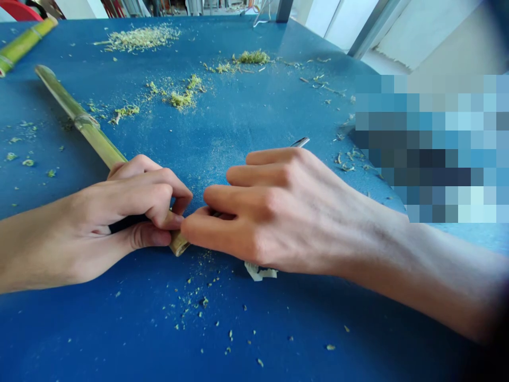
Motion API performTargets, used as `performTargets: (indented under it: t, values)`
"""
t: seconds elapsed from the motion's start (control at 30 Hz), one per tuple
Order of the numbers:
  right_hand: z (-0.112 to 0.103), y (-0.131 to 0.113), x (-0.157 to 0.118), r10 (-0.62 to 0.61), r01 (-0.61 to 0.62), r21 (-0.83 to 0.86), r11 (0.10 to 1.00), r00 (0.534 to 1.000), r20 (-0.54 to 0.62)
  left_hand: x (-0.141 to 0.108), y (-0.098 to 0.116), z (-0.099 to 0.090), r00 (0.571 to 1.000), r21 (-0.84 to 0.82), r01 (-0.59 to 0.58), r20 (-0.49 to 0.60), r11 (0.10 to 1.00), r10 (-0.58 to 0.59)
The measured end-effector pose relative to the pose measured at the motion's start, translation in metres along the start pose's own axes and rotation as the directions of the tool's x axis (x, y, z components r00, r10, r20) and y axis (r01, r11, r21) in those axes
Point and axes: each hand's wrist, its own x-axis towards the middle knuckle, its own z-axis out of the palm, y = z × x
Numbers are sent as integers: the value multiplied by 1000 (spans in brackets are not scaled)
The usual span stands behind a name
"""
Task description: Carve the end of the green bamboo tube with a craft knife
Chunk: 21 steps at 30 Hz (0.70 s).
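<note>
From the head camera, a length of green bamboo stalk [89, 127] lies slantwise across the blue bench [79, 339], running from the upper left of the frame down to the middle, where its cut, yellowed end sits within the person's grip. The left hand [119, 212] is curled closed around the stalk near that end, fingers over the top and thumb beneath, apparently to pin it against the bench so it cannot roll. The right hand [274, 212] is also closed, wrapped around a slim metal tool [300, 141], probably a small knife, whose end sticks out past the knuckles toward the upper middle; its other end is hidden by the fingers. The right fingertips [194, 223] meet the left hand's fingers at the stalk, seemingly bracing the two hands together for close, controlled work. A white scrap [260, 272] pokes out beneath the right hand. Green shavings [178, 98] are scattered over the bench, thickest toward the upper middle, and a second bamboo piece [24, 45] lies at the upper left. A pixelated patch [429, 148] hides part of the right of the frame.
</note>
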Motion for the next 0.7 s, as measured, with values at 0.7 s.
performTargets:
  t: [0.7]
  values:
    - [1, 2, 5, 7, -40, 241, 970, 990, 139, 2, -10, -7, 992, 23, -88, 87, 996, 86]
